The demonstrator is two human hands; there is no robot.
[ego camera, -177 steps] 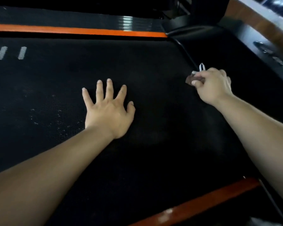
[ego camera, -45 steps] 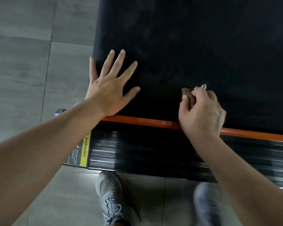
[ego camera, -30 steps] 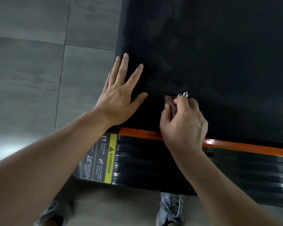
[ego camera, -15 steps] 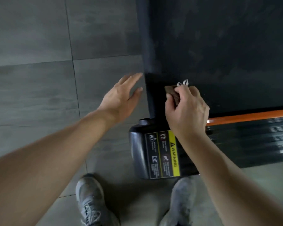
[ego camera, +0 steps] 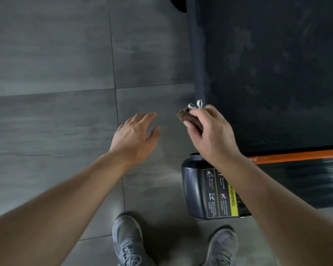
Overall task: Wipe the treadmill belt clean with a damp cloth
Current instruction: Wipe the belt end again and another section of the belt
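Cloth (ego camera: 188, 117), brown and bunched, with a white loop tag (ego camera: 195, 104), sits in the right hand (ego camera: 210, 135). The grip is closed round it, thumb and curled fingers pinching the wad. It is now at the rounded end edge of the treadmill belt (ego camera: 277, 73), partly past it over the floor (ego camera: 46, 73). Whether it touches the belt cannot be told.

Changes:
- Half a second ago the cloth was on the belt just inside that corner; the stroke has since run out to the end.
- Left hand (ego camera: 135, 137) was pressed flat on the belt a second ago and was at its edge half a second ago. It now hovers over the floor tiles beside the right hand, fingers straight and loose, holding nothing.
- View has slid leftwards along the deck, so more floor and both grey shoes (ego camera: 127, 240) show.

Meaning, as a judgement: this pass along the near edge looks finished at the rear corner. Pale smears across the belt suggest more passes may be needed, or damp streaks; unclear which.

Writing:
- Label (ego camera: 222, 194) on the black end cap (ego camera: 192, 189) reads "WARNING" on a yellow band, set sideways.
- White pictograms and small print beside it are too small to read.
- No brand name is visible.
- Orange strip (ego camera: 296, 157) runs between the belt and the ribbed side rail (ego camera: 306, 181).
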